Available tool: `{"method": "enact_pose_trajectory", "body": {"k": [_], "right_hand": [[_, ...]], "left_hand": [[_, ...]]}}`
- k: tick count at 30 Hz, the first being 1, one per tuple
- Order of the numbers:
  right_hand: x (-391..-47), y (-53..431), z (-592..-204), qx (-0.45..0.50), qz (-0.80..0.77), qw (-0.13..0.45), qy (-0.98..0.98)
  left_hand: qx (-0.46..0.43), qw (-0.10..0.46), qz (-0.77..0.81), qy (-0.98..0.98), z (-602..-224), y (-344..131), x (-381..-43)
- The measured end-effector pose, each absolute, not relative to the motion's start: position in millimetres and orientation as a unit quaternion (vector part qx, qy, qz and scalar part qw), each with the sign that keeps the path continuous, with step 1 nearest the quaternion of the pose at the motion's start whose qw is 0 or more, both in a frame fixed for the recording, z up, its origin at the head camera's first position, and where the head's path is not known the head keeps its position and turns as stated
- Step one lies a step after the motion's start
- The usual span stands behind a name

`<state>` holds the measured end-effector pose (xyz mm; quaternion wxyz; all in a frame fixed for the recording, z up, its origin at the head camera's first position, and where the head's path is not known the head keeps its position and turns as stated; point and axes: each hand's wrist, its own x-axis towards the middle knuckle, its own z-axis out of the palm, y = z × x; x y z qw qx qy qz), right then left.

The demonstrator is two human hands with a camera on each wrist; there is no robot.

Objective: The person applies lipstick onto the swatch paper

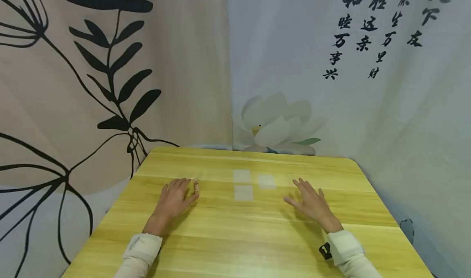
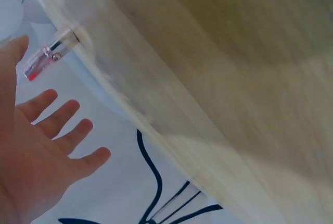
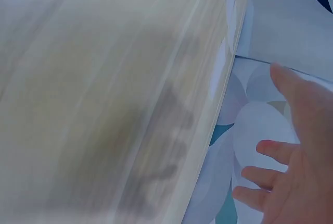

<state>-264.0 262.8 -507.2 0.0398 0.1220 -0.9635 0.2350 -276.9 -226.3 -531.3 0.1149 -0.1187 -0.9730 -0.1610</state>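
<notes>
A small clear tube with a pinkish-red top, like a lip gloss point(image 1: 196, 185), stands upright on the wooden table point(image 1: 220, 237), left of centre. My left hand point(image 1: 173, 200) hovers just beside it, with the thumb on its near side and spread fingers to the left. In the left wrist view the same tube point(image 2: 51, 54) shows between thumb and fingers, apart from both. On the right side, my right hand point(image 1: 312, 202) is held over the table with its fingers apart, gripping nothing. Three pale square patches point(image 1: 243, 193) lie flat between the hands.
Printed curtains point(image 1: 191, 65) hang behind the table's far edge, and its rounded corners show at the back. White cuffs point(image 1: 143, 245) cover both wrists, and a black strap piece point(image 1: 325, 251) hangs by the right one.
</notes>
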Motion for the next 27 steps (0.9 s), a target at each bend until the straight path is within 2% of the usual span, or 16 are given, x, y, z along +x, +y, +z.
{"method": "enact_pose_trajectory", "body": {"k": [10, 27], "right_hand": [[-262.2, 241.3, -505.5, 0.149, 0.235, 0.057, -0.959], [-260.6, 211.8, -505.2, 0.165, 0.237, 0.050, -0.956]], "left_hand": [[-0.123, 0.147, -0.176, -0.966, -532.9, -220.6, -280.3], [-0.104, 0.128, -0.222, -0.961, -535.9, -216.6, -283.2]]}}
